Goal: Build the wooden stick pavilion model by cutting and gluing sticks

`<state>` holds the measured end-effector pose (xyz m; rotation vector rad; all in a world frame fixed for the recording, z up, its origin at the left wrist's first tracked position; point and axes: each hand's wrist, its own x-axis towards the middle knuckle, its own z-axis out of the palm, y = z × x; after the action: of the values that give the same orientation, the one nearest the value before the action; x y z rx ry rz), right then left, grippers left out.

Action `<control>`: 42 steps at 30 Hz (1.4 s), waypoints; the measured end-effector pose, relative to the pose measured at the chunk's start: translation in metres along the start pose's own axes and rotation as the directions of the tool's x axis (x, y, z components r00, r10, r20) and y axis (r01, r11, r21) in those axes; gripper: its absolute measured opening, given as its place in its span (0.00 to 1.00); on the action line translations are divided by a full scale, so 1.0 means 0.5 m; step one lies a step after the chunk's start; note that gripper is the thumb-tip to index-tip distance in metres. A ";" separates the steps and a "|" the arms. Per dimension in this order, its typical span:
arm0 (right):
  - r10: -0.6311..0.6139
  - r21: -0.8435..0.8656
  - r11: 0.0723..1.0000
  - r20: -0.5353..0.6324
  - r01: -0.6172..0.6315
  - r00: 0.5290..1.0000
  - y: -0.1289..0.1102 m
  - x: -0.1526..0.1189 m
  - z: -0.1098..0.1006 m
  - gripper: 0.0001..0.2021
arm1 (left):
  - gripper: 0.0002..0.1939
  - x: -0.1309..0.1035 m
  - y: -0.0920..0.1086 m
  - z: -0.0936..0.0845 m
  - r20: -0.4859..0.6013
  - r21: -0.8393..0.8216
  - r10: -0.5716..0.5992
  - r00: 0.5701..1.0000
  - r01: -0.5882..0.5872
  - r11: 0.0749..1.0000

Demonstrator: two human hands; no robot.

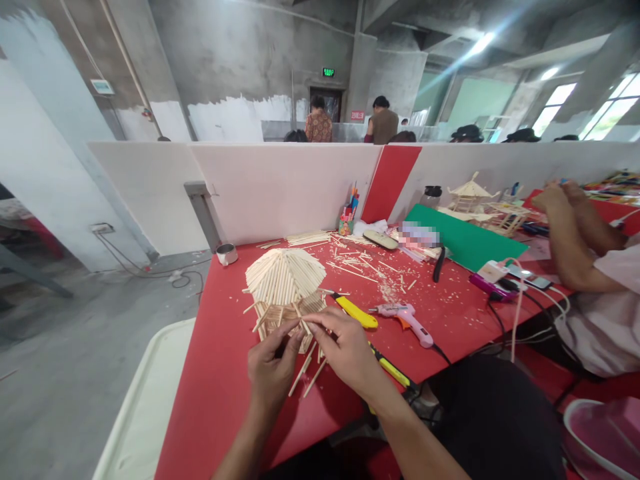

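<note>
A small pavilion model made of pale wooden sticks, with a conical roof (285, 277), stands on the red tabletop in front of me. At the near edge of its roof, my left hand (275, 360) and my right hand (347, 347) meet, fingertips pinched together on a short wooden stick (306, 327). Whether the stick is fixed to the model cannot be made out. Several loose sticks (314, 379) lie just under my hands. Right of the model are a yellow utility knife (357, 312), a pink glue gun (407, 321) and a yellow-and-black tool (393, 370), partly hidden by my right forearm.
Stick scraps and shavings (390, 287) litter the red table (225, 360). Farther back are a metal cup (227, 254), a pen holder (345, 223) and a green board (460, 237). A white partition (280, 193) closes the far side. A co-worker's arms (575, 227) are at the right, near cables.
</note>
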<state>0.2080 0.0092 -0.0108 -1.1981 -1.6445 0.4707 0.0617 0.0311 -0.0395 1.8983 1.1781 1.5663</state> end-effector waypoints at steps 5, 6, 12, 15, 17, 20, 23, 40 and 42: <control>0.001 0.006 1.000 -0.001 -0.001 1.000 0.000 0.000 0.000 0.12 | 0.11 -0.001 0.001 -0.001 0.002 -0.004 -0.010 1.000 0.010 1.000; 0.001 0.007 1.000 -0.001 -0.001 1.000 -0.001 0.000 -0.001 0.12 | 0.11 -0.001 0.001 -0.001 0.002 -0.004 -0.011 1.000 0.011 1.000; 0.002 0.004 1.000 -0.003 -0.002 1.000 0.000 0.001 0.000 0.12 | 0.11 -0.001 0.000 0.000 -0.008 0.006 -0.010 1.000 0.010 1.000; -0.002 0.000 1.000 -0.003 0.002 1.000 0.001 0.001 0.000 0.11 | 0.11 0.000 -0.002 0.001 -0.020 0.000 -0.012 1.000 0.012 1.000; -0.003 -0.001 1.000 -0.004 0.003 1.000 0.000 0.001 0.000 0.11 | 0.11 -0.001 -0.003 0.001 -0.015 -0.005 -0.014 1.000 0.014 1.000; -0.002 0.001 1.000 -0.005 0.002 1.000 -0.001 0.001 -0.001 0.11 | 0.11 -0.002 -0.003 0.001 -0.001 0.003 -0.020 1.000 0.020 1.000; 0.001 0.002 1.000 -0.005 -0.001 1.000 -0.002 0.000 -0.001 0.11 | 0.11 -0.003 -0.002 0.000 0.002 0.015 -0.025 1.000 0.025 1.000; 0.000 -0.002 1.000 0.004 0.000 1.000 -0.006 0.004 -0.003 0.12 | 0.10 0.002 0.008 0.000 -0.011 -0.018 -0.013 1.000 0.013 1.000; -0.002 -0.004 1.000 0.002 0.002 1.000 -0.006 0.004 -0.003 0.12 | 0.10 0.002 0.006 0.000 -0.008 -0.024 -0.008 1.000 0.008 1.000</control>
<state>0.2079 0.0093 -0.0072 -1.1989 -1.6494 0.4676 0.0629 0.0301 -0.0369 1.8714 1.1632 1.5786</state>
